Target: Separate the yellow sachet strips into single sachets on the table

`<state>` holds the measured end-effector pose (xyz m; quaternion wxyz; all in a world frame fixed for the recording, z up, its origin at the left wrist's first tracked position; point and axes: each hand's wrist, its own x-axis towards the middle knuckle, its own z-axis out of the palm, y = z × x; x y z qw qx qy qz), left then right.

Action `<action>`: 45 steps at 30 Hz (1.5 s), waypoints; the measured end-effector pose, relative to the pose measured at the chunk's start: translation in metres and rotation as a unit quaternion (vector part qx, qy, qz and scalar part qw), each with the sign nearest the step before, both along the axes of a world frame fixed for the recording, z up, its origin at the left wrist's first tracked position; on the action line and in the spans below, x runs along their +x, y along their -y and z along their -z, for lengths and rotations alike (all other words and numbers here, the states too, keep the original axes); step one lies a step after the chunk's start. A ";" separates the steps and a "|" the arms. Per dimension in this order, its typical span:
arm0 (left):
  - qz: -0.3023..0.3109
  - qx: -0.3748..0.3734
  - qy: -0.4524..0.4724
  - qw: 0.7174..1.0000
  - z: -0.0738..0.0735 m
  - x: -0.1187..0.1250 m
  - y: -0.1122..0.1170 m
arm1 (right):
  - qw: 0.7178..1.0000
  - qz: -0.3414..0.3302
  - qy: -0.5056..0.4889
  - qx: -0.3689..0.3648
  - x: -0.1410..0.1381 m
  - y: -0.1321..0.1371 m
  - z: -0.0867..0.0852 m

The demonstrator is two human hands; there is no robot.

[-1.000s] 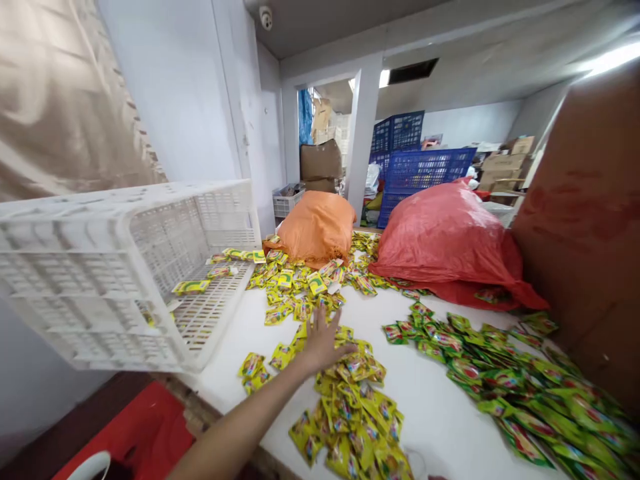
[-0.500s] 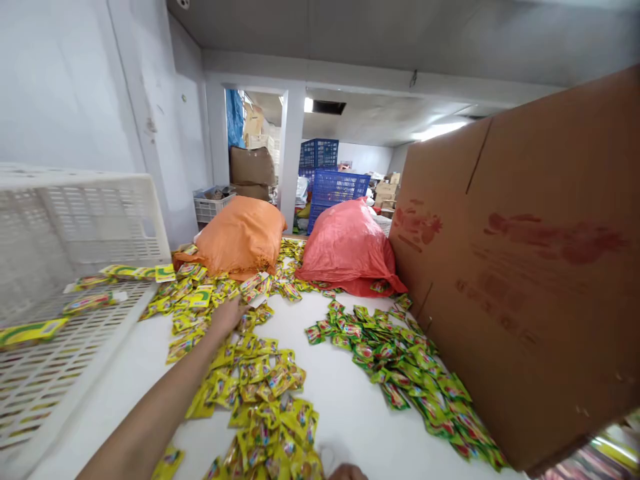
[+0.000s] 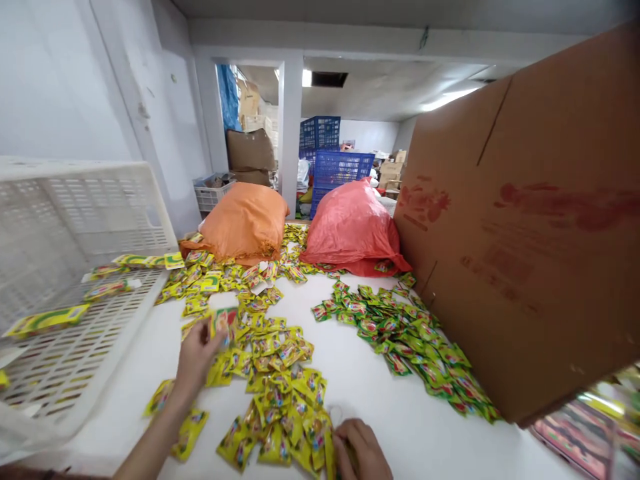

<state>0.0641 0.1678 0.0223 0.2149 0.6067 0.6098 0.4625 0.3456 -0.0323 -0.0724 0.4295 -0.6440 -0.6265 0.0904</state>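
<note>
My left hand (image 3: 197, 353) grips a small yellow-and-red carton (image 3: 223, 323) with a white open flap, held above the spread of yellow packets (image 3: 273, 393) on the white table (image 3: 365, 400). Down at the near edge of that spread, my right hand (image 3: 364, 450) has its fingers curled around a yellow packet, which they mostly hide. Between my left forearm and the pile lie a few separate yellow packets (image 3: 190, 433). Green packets (image 3: 415, 353) form a long heap to the right, apart from both hands.
On the left, a white perforated crate (image 3: 95, 347) lies on its side with several flat cartons (image 3: 47, 321) in it. An orange sack (image 3: 250, 220) and a red sack (image 3: 353, 230) stand at the back. A large cardboard box (image 3: 525, 267) walls off the right side.
My left hand has drawn back toward me from the far pile, now with the small carton in it. My right hand has come further into view beside the yellow packets.
</note>
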 end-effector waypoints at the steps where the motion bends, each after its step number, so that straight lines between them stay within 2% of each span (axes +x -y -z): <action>1: 0.038 -0.025 0.100 0.994 0.007 0.003 0.023 | 1.000 -0.005 -0.011 -0.014 0.006 -0.002 -0.006; 4: 0.081 -0.129 0.309 0.939 0.024 0.020 0.084 | 0.999 0.043 -0.001 -0.026 0.036 -0.017 -0.027; 7: 0.094 -0.173 0.392 0.899 0.031 0.046 0.122 | 0.989 0.135 0.059 -0.013 0.077 -0.044 -0.042; 9: 0.105 -0.172 0.400 0.894 0.031 0.063 0.135 | 0.980 0.175 0.094 -0.023 0.101 -0.064 -0.047; 11: 0.104 -0.161 0.385 0.903 0.030 0.074 0.139 | 0.975 0.193 0.108 -0.038 0.118 -0.077 -0.049; 15: 0.099 -0.154 0.361 0.915 0.032 0.077 0.137 | 0.978 0.179 0.089 -0.059 0.132 -0.073 -0.045; 20: 0.117 -0.163 0.354 0.913 0.037 0.072 0.138 | 0.988 0.137 0.011 -0.075 0.117 -0.034 -0.044; 22: 0.123 -0.162 0.340 0.918 0.039 0.072 0.139 | 0.991 0.069 -0.067 -0.095 0.101 -0.019 -0.048; 25: 0.138 -0.157 0.312 0.927 0.041 0.071 0.139 | 0.961 -0.067 -0.225 -0.148 0.072 -0.004 -0.058; 27: 0.148 -0.160 0.306 0.927 0.043 0.070 0.139 | 0.936 -0.111 -0.285 -0.175 0.056 0.000 -0.065; 29: 0.154 -0.165 0.307 0.925 0.045 0.068 0.140 | 0.924 -0.137 -0.301 -0.192 0.047 0.000 -0.071; 32: 0.150 -0.166 0.311 0.924 0.044 0.069 0.141 | 0.914 -0.200 -0.275 -0.220 0.041 -0.003 -0.076; 35: 0.145 -0.165 0.324 0.920 0.041 0.071 0.143 | 0.919 -0.244 -0.178 -0.254 0.039 -0.007 -0.073; 37: 0.150 -0.168 0.326 0.918 0.038 0.072 0.144 | 0.938 -0.213 -0.081 -0.260 0.038 -0.008 -0.070; 40: 0.158 -0.168 0.309 0.922 0.034 0.074 0.145 | 0.962 -0.143 0.026 -0.232 0.036 -0.007 -0.065; 45: 0.175 -0.165 0.284 0.928 0.034 0.070 0.142 | 0.959 -0.176 0.056 -0.216 0.031 -0.008 -0.063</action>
